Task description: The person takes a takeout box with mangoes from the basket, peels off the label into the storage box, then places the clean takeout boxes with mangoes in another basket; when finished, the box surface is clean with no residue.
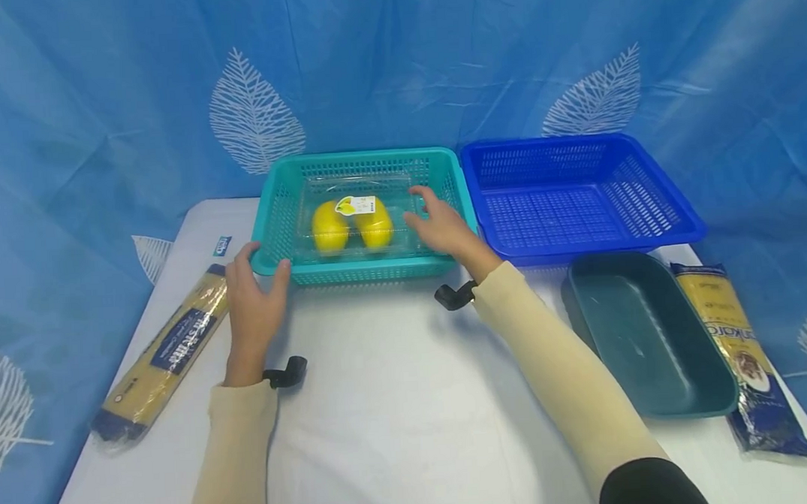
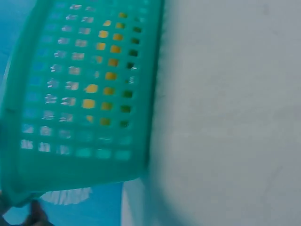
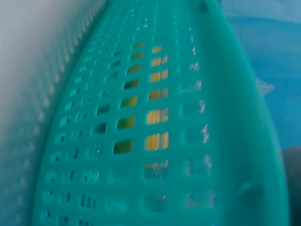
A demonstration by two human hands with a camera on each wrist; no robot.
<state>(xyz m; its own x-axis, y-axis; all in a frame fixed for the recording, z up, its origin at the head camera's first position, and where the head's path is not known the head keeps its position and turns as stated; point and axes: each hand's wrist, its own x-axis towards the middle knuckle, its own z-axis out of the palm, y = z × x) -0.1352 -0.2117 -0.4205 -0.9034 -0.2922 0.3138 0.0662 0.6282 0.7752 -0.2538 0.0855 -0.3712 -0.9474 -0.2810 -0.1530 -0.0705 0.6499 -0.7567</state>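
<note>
A teal plastic basket (image 1: pixel 377 270) stands at the back of the table. In it lies a clear plastic box (image 1: pixel 406 240) with two large yellow fruits (image 1: pixel 330 229) and a small label (image 1: pixel 357 205) on its lid. My left hand (image 1: pixel 250 311) is at the basket's front left corner, thumb and fingers spread around the rim. Reaching over the basket's right side, my right hand (image 1: pixel 448 227) has its fingers extended by the box's right end. Both wrist views look at the basket's perforated wall (image 2: pixel 84 165), with yellow showing through the holes.
A blue basket (image 1: pixel 546 257) adjoins the teal one on the right. In front of it sits a dark green tub (image 1: pixel 651 346), beside a yellow and blue packet (image 1: pixel 739 342). A long spaghetti packet (image 1: pixel 171 352) lies at the left. Behind hangs a blue curtain (image 1: pixel 396 72).
</note>
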